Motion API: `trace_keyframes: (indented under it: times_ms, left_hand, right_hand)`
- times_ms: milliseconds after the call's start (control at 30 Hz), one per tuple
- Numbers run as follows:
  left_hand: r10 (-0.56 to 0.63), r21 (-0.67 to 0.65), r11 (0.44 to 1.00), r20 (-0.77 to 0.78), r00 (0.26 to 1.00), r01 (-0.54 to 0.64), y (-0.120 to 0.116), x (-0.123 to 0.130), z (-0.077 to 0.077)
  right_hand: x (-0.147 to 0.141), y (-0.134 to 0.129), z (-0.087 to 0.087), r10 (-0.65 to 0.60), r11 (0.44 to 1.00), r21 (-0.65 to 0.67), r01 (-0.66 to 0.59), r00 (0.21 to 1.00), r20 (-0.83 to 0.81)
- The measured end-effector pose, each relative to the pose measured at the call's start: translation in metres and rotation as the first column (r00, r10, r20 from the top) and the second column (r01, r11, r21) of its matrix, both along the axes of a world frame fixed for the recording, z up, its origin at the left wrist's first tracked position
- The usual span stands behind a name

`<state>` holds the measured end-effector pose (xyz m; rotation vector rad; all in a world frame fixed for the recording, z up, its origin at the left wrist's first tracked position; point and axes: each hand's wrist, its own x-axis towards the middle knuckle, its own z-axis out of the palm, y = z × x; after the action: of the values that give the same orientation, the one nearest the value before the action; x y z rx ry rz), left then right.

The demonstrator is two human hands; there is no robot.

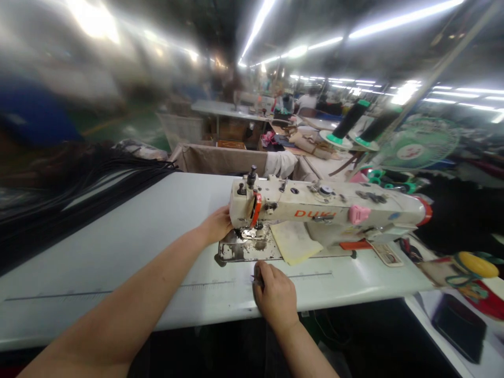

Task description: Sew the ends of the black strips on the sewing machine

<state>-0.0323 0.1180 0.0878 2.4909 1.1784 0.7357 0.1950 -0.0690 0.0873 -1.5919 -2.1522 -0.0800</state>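
A white sewing machine [283, 202] with orange lettering stands on a pale table. My left hand [218, 226] reaches to the left end of its head, and its fingers are hidden behind the head. Close by are the presser foot [252, 233] and the worn metal bed plate [236, 252]. My right hand [275, 294] is closed just in front of the plate, above the table's front edge. A small dark tip shows at its fingers, too little to name. Under the machine's arm lies a yellowish cloth or sheet [295, 244].
Black strips [98, 205] lie along the table's left side. A ruler scale [208, 285] runs along the front. Behind the machine are a fabric-lined bin [220, 160], black thread cones [350, 123] and a green fan [419, 144]. A dark phone-like slab [459, 325] lies at lower right.
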Motion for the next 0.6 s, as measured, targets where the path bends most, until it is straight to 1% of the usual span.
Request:
trace_keyframes:
  times_ms: [267,433,600]
  left_hand:
    - [0.079,-0.020,0.997,0.022,0.997,-0.079,-0.010,-0.020,-0.005]
    - [0.118,-0.051,0.992,0.034,0.992,-0.116,-0.021,-0.023,0.004]
    - [0.175,-0.128,0.977,0.026,0.984,-0.170,-0.049,-0.021,0.014]
  right_hand:
    - [0.000,-0.001,0.001,-0.002,1.000,-0.014,0.002,1.000,-0.007]
    - [0.000,0.000,-0.001,0.006,1.000,-0.004,-0.006,1.000,-0.014]
    - [-0.001,0.001,-0.004,0.004,1.000,0.018,-0.004,1.000,-0.018]
